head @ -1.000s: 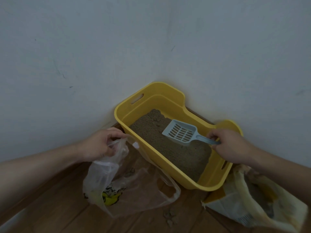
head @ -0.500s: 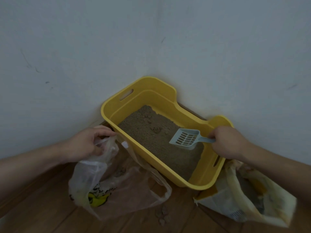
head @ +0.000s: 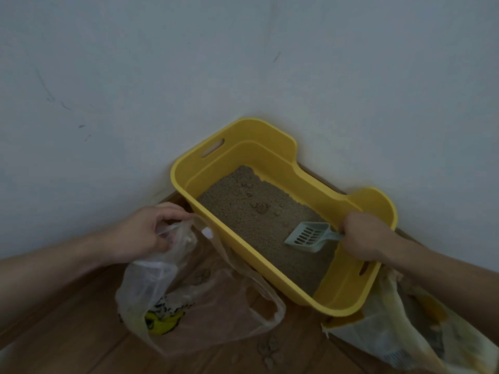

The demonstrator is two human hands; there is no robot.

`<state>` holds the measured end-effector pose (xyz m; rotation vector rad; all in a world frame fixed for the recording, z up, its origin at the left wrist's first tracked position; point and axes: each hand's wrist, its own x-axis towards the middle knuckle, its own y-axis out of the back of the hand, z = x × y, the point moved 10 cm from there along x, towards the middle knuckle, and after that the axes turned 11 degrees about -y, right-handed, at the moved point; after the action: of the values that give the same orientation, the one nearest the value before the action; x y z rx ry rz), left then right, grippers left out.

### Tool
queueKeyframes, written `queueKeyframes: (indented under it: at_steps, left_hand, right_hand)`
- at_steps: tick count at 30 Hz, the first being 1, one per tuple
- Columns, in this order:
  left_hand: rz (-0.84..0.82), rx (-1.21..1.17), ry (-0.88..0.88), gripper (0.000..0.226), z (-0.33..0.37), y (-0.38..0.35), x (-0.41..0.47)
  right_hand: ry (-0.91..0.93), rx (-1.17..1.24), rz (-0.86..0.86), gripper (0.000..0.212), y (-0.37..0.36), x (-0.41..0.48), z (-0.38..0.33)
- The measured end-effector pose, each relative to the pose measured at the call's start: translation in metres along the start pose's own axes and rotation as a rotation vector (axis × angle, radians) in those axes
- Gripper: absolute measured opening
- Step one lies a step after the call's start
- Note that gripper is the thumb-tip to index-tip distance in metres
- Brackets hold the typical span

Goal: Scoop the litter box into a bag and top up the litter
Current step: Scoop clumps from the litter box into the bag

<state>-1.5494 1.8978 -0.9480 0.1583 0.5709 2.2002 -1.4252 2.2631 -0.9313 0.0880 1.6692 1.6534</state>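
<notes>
While the left hand (head: 145,233) comes in from the left with its back up, its fingers curl down and pinch the rim of the bag (head: 194,306), bunching the film under the palm. That bag is thin, clear, crinkled plastic with a yellow print low on its side. It slumps on the wooden plank floor (head: 67,333), its mouth held up just beside the near wall of the litter box (head: 270,147).

Smooth yellow plastic, rounded at the corners, with a slot handle in each raised end, the litter box sits in the corner of the pale wall (head: 243,63). Its long axis runs from far left to near right. Grainy tan litter (head: 256,211) covers its bottom, with a few clumps near the middle.

Toward the box's right end lies the scoop (head: 307,236), pale grey-blue plastic with a slotted blade. Its long axis runs left to right, blade pointing left over the litter, handle to the right. Whether the blade touches the litter cannot be told.

Reaching in from the right, knuckles up, the right hand (head: 361,236) has its fingers wrapped round that handle above the box's right rim. Below it a crumpled sack (head: 405,327) lies open on the floor, touching the box. Small crumbs (head: 270,349) dot the planks between bag and sack.
</notes>
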Motion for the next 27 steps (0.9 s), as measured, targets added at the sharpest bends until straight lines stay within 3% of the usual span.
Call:
queueKeyframes:
  at_steps: [10,22,27]
  left_hand:
    - [0.002,-0.050,0.028,0.063,-0.010,-0.006,0.002]
    - [0.015,-0.113,0.027,0.070,-0.013,-0.005,-0.001]
    - [0.022,-0.125,0.036,0.067,-0.018,-0.001,-0.003]
  right_hand:
    - [0.033,0.012,0.002,0.018,-0.006,0.028,-0.029]
    - [0.155,0.181,0.006,0.037,-0.009,0.051,-0.099]
    - [0.182,0.226,0.029,0.034,-0.007,0.061,-0.130]
